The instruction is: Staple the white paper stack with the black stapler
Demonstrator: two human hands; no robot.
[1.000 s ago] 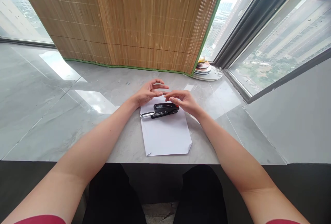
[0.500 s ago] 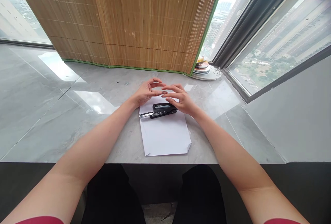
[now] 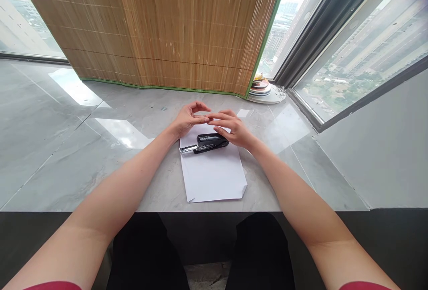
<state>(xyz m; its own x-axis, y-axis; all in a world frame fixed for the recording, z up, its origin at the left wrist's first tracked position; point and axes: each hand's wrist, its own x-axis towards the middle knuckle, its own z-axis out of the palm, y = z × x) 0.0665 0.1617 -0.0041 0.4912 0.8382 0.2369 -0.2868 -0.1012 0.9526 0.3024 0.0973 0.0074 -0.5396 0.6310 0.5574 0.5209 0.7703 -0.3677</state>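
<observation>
While fingertips meet, left hand (image 3: pixel 187 120) & right hand (image 3: pixel 234 129) hover over stapler (image 3: pixel 205 142).

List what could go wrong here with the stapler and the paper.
1. The stapler lies loose on the paper sheets, its metal tray sticking out; a nudge from the right hand might slide it off.
2. The sheets reach the counter edge, one near corner bent, so a brushing forearm may push them off.
3. Whatever the left hand pinches is too small to tell; it could drop.

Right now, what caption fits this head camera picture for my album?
Left hand and right hand meet fingertip to fingertip just beyond a black stapler lying on white paper.
</observation>
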